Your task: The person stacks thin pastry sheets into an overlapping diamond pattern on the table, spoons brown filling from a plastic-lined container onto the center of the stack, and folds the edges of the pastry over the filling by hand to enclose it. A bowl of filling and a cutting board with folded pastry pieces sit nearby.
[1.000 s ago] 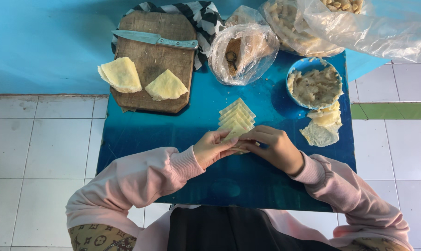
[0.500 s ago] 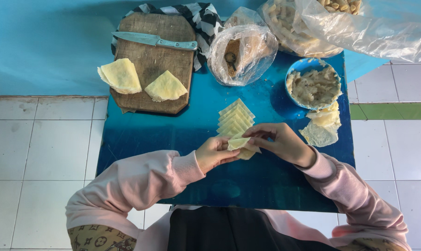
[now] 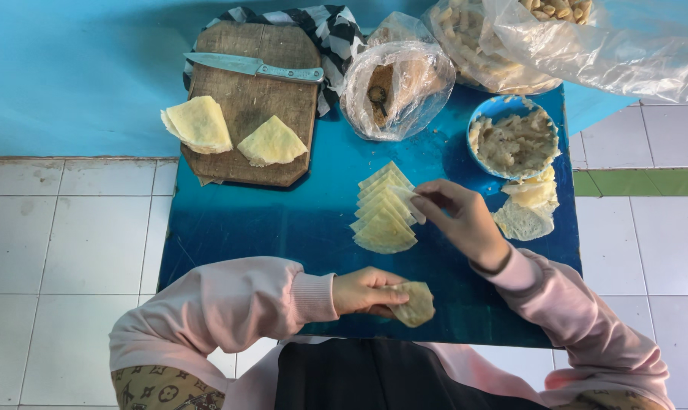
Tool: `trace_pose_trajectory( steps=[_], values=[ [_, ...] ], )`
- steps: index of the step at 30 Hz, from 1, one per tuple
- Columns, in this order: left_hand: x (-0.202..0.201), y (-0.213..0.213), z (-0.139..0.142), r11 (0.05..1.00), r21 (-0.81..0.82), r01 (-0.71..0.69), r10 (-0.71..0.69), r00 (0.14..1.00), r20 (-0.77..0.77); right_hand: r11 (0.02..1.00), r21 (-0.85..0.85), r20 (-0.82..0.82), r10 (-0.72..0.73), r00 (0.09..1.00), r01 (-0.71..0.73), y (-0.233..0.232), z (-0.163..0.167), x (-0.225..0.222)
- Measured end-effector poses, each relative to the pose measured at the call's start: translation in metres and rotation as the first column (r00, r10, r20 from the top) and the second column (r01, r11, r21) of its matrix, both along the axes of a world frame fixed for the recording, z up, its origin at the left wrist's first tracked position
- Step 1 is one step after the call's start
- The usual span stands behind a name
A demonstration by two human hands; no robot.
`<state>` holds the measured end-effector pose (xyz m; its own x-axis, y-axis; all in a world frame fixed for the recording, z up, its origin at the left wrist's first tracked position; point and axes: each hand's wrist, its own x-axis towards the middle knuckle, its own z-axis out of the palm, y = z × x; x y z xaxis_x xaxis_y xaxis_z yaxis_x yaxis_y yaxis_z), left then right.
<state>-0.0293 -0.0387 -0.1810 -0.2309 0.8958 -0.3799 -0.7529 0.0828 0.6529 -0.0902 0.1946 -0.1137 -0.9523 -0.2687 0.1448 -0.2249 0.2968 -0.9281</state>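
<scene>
My left hand [image 3: 363, 291] holds a folded, filled piece of pale dough [image 3: 415, 303] near the front edge of the blue table [image 3: 283, 220]. My right hand [image 3: 458, 216] pinches the edge of a thin triangular wrapper at the right side of a fanned row of wrappers [image 3: 384, 210] in the middle of the table. A blue bowl of pale filling [image 3: 515, 139] stands just beyond my right hand. More torn wrapper pieces [image 3: 528, 206] lie below the bowl.
A wooden cutting board [image 3: 253, 99] at the back left carries a knife [image 3: 253, 68] and two folded wrapper stacks [image 3: 230, 133]. Clear plastic bags [image 3: 397, 83] with food sit at the back, a larger bag [image 3: 587, 38] at the right. White tiled floor surrounds the table.
My hands have parted. The left hand drew back toward me with the folded dough piece, and the right hand moved up to the wrapper row and took hold of one.
</scene>
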Motion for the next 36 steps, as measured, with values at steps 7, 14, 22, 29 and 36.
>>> trace_pose_trajectory(
  steps=[7,14,22,29,36],
  values=[
    [0.01,0.0,-0.011,0.99,-0.031,0.134,-0.134,0.991,0.001,0.876,0.482,-0.617,0.317,0.72,0.028,-0.034,0.018,0.028],
    [0.007,0.001,-0.005,0.988,-0.008,0.155,-0.154,0.988,0.027,0.845,0.532,-0.606,0.424,0.673,-0.053,-0.035,0.013,0.038],
    [0.007,0.004,-0.012,0.989,-0.013,0.15,-0.15,0.988,0.025,0.85,0.508,-0.57,0.454,0.685,-0.141,-0.034,0.006,0.041],
    [0.004,0.005,-0.006,0.987,0.017,0.163,-0.163,0.986,0.023,0.849,0.497,-0.546,0.466,0.697,-0.179,-0.035,0.012,0.039],
    [-0.007,-0.002,0.029,0.961,0.273,0.043,-0.061,0.997,0.057,0.89,0.36,-0.301,0.394,0.869,-0.279,-0.022,0.018,0.03]
  ],
)
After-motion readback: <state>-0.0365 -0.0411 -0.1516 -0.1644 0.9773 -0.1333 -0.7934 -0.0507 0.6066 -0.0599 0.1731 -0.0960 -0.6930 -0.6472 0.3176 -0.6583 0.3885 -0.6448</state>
